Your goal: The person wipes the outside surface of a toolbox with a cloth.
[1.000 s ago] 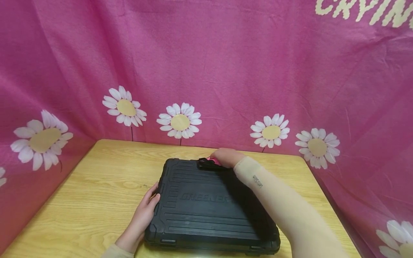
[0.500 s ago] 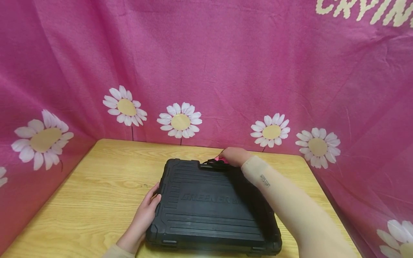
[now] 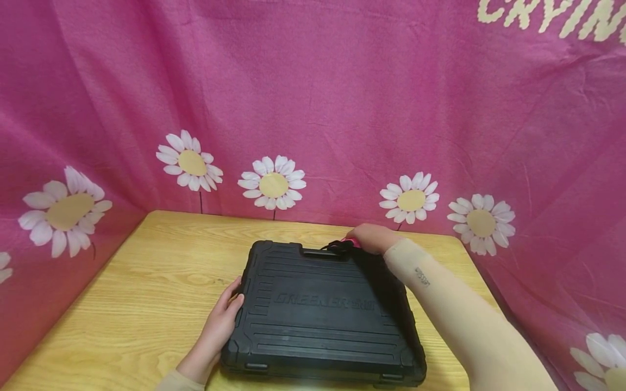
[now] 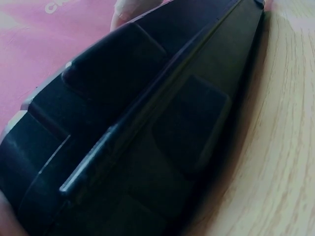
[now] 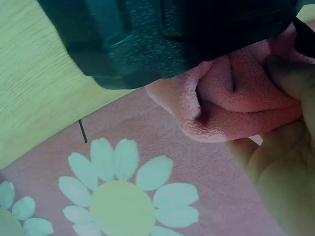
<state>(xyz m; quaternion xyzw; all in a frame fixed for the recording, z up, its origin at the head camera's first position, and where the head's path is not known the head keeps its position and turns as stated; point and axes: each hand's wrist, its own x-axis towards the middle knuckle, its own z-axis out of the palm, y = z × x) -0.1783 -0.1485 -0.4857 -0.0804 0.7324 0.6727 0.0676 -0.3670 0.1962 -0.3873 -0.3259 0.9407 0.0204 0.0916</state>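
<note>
A black plastic tool case (image 3: pixel 318 304) with raised "GREENER" lettering lies on the wooden table. At its left edge, my left hand (image 3: pixel 217 320) holds the side, thumb along the top rim. The left wrist view shows the case's side wall (image 4: pixel 192 123) close up. Over at the far edge, right of the carry handle (image 3: pixel 324 253), my right hand (image 3: pixel 374 238) grips a pink cloth (image 5: pixel 236 93) against the case. A black strip (image 3: pixel 338 247) hangs beside the cloth; what it is I cannot tell. The right fingertips are partly hidden by cloth and case.
Light wooden tabletop (image 3: pixel 146 282) surrounds the case. A pink curtain (image 3: pixel 332 108) printed with daisies stands right behind the table's back edge and along both sides.
My right hand has slid to the right along the case's far edge with the pink cloth, uncovering the carry handle. The left hand and the case have hardly moved.
</note>
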